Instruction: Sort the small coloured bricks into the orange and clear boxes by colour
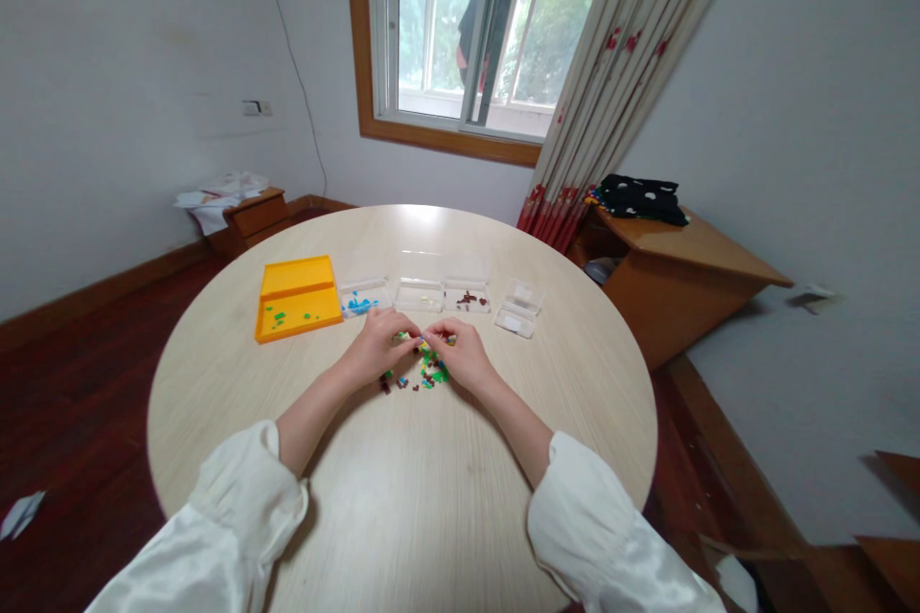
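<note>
My left hand [383,342] and my right hand [460,351] meet over a small pile of mixed toy bricks [433,370] on the round table [417,479]. The thumbs and fingers of both are pinched together, fingertips nearly touching. What they hold between them is too small to make out. The bricks are green, brown, yellow, white and blue, and my hands partly cover them. Just beyond my left hand stands a clear box with blue bricks [359,305]. A clear box with brown bricks [471,300] stands beyond my right hand.
An open yellow case [298,280] with several green pieces lies at the left. Between the blue and brown boxes is a clear box [420,295] with a few pale pieces. Another open clear box [518,308] stands at the right. A wooden desk [668,278] adjoins the far right.
</note>
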The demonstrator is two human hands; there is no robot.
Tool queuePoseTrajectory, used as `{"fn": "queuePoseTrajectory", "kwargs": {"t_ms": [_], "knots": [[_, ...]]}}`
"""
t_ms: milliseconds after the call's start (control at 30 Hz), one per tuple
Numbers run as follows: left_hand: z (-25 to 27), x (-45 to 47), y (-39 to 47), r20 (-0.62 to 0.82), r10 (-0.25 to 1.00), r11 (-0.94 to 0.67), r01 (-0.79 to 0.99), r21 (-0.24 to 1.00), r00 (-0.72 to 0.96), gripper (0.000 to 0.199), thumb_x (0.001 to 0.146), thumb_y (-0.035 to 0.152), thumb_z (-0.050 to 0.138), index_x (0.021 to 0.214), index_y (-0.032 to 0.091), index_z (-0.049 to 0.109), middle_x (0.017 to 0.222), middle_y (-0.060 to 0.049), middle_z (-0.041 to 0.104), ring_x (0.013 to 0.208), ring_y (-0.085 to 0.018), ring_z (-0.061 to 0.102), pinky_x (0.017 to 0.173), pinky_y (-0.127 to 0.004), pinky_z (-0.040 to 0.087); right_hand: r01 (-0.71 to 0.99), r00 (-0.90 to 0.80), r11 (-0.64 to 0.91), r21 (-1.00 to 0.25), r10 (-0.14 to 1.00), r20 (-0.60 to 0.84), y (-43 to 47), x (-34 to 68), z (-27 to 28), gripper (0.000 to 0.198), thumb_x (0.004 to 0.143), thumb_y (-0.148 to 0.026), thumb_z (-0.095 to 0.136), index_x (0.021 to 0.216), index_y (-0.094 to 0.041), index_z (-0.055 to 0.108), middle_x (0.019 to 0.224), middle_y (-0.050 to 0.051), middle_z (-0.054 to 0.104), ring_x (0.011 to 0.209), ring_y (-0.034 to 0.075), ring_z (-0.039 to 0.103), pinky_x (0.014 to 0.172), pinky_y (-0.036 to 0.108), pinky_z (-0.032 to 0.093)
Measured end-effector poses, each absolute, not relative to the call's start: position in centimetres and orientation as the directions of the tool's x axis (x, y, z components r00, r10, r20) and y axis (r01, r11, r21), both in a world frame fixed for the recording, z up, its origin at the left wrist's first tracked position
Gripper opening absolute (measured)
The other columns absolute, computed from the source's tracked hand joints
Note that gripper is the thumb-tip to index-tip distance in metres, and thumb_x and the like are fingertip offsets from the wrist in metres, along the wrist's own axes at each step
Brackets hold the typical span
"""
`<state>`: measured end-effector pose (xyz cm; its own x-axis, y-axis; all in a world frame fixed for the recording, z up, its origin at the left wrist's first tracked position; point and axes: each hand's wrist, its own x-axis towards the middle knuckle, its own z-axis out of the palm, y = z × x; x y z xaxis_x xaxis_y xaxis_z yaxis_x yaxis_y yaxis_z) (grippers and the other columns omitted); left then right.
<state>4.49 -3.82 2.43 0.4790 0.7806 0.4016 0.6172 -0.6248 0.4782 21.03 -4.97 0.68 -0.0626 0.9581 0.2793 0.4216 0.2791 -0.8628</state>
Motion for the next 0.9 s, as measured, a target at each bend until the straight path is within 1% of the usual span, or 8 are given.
{"fn": "queuePoseTrajectory", "kwargs": {"t_ms": [167, 267, 333, 400, 500, 600, 733, 900], "knots": [[2.2, 4.5, -3.8, 0.433, 0.765, -0.642, 0.606, 0.469, 0.476, 0.013, 0.081, 0.025, 0.056, 0.076, 0.019, 0.066, 0.076, -0.002, 0.068, 0.078, -0.018, 0.057, 0.081, -0.036, 0.033, 0.454, -0.083, 0.286, -0.844, 0.957, 0.279, -4.8, 21.2, 0.7, 0.014, 0.078, -0.021, 0.058, 0.072, -0.016, 0.069, 0.073, 0.003, 0.067, 0.069, 0.014, 0.057, 0.067, 0.027, 0.043], [2.0, 3.7, -3.0, 0.488, 0.777, -0.617, 0.635, 0.466, 0.398, 0.013, 0.080, 0.026, 0.055, 0.075, 0.020, 0.065, 0.078, -0.002, 0.068, 0.078, -0.018, 0.057, 0.079, -0.035, 0.035, 0.565, -0.067, 0.281, -0.776, 0.953, 0.297, -4.6, 22.0, 0.9, 0.017, 0.082, -0.021, 0.055, 0.075, -0.016, 0.070, 0.079, 0.005, 0.069, 0.072, 0.015, 0.058, 0.069, 0.027, 0.043], [1.9, 2.9, -2.3, 0.524, 0.806, -0.544, 0.694, 0.472, 0.276, 0.012, 0.079, 0.026, 0.055, 0.074, 0.019, 0.064, 0.079, -0.003, 0.069, 0.078, -0.019, 0.057, 0.079, -0.034, 0.037, 0.679, -0.057, 0.273, -0.681, 0.945, 0.323, -4.6, 23.0, 1.0, 0.016, 0.082, -0.019, 0.055, 0.078, -0.016, 0.070, 0.083, 0.006, 0.069, 0.074, 0.015, 0.058, 0.073, 0.028, 0.042], [1.7, 2.0, -1.5, 0.531, 0.839, -0.415, 0.774, 0.479, 0.121, 0.013, 0.078, 0.026, 0.054, 0.074, 0.019, 0.064, 0.080, -0.004, 0.069, 0.079, -0.020, 0.057, 0.079, -0.035, 0.037, 0.778, -0.070, 0.258, -0.573, 0.942, 0.328, -4.6, 23.9, 1.1, 0.015, 0.081, -0.015, 0.055, 0.081, -0.016, 0.070, 0.086, 0.007, 0.069, 0.079, 0.016, 0.058, 0.077, 0.030, 0.040], [1.3, 0.8, -0.7, 0.503, 0.864, -0.230, 0.867, 0.442, -0.026, 0.017, 0.079, 0.029, 0.051, 0.076, 0.018, 0.065, 0.082, -0.006, 0.069, 0.083, -0.024, 0.058, 0.080, -0.038, 0.035, 0.848, -0.117, 0.246, -0.469, 0.951, 0.288, -4.9, 24.7, 1.4, 0.018, 0.080, -0.011, 0.055, 0.086, -0.018, 0.071, 0.090, 0.007, 0.069, 0.085, 0.017, 0.059, 0.080, 0.031, 0.039], [0.9, 0.3, -0.4, 0.472, 0.880, -0.152, 0.910, 0.386, -0.053, 0.022, 0.081, 0.031, 0.048, 0.078, 0.018, 0.066, 0.086, -0.009, 0.069, 0.089, -0.027, 0.058, 0.080, -0.039, 0.034, 0.870, -0.151, 0.249, -0.425, 0.956, 0.251, -5.2, 24.9, 1.7, 0.022, 0.081, -0.009, 0.053, 0.087, -0.019, 0.072, 0.094, 0.007, 0.069, 0.089, 0.018, 0.059, 0.081, 0.032, 0.038], [0.7, 0.2, -0.3, 0.445, 0.894, -0.116, 0.932, 0.344, -0.053, 0.026, 0.081, 0.031, 0.045, 0.079, 0.018, 0.067, 0.089, -0.011, 0.069, 0.091, -0.029, 0.056, 0.078, -0.041, 0.033, 0.881, -0.175, 0.256, -0.397, 0.958, 0.228, -5.2, 24.7, 1.7, 0.024, 0.082, -0.009, 0.053, 0.087, -0.020, 0.074, 0.094, 0.009, 0.069, 0.090, 0.020, 0.059, 0.080, 0.032, 0.038], [0.8, 0.2, -0.3, 0.426, 0.903, -0.093, 0.944, 0.318, -0.054, 0.027, 0.081, 0.030, 0.043, 0.079, 0.019, 0.067, 0.091, -0.011, 0.069, 0.092, -0.030, 0.056, 0.077, -0.041, 0.033, 0.881, -0.209, 0.281, -0.381, 0.953, 0.221, -5.1, 24.8, 1.6, 0.023, 0.082, -0.010, 0.054, 0.086, -0.021, 0.075, 0.090, 0.008, 0.070, 0.086, 0.020, 0.060, 0.078, 0.030, 0.038]]}}
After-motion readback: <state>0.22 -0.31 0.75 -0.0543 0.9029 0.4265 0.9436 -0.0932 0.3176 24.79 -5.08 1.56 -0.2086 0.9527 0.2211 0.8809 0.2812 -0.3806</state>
